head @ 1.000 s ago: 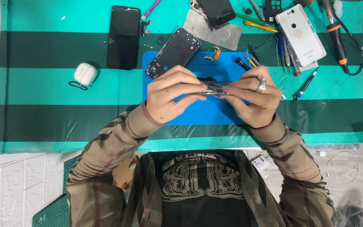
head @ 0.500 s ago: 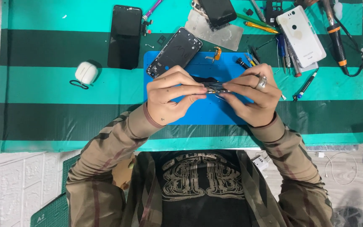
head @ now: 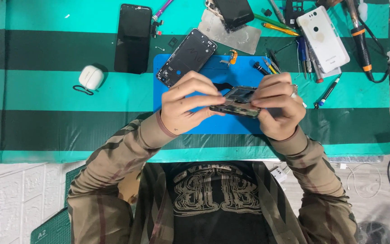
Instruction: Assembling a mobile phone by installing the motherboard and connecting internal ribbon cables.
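An opened phone body (head: pixel 236 102) with bare circuitry showing is held above the blue work mat (head: pixel 204 79), gripped from both sides. My left hand (head: pixel 190 104) pinches its left end with thumb and fingers. My right hand (head: pixel 278 106), a ring on one finger, wraps around its right end. A thin black flex strip (head: pixel 222 86) sticks out from the phone toward the mat.
On the green striped cloth (head: pixel 46 104) lie a black phone frame (head: pixel 187 57), a black screen panel (head: pixel 133 38), a white earbud case (head: pixel 90 77), a white phone back (head: pixel 322 39), a metal plate (head: pixel 240 38), several screwdrivers and pens (head: pixel 294 54), and an orange-banded soldering iron (head: pixel 361 34).
Both hands have kept hold of the phone body, which has tilted slightly so more of its inside faces up. Nothing on the table has moved.
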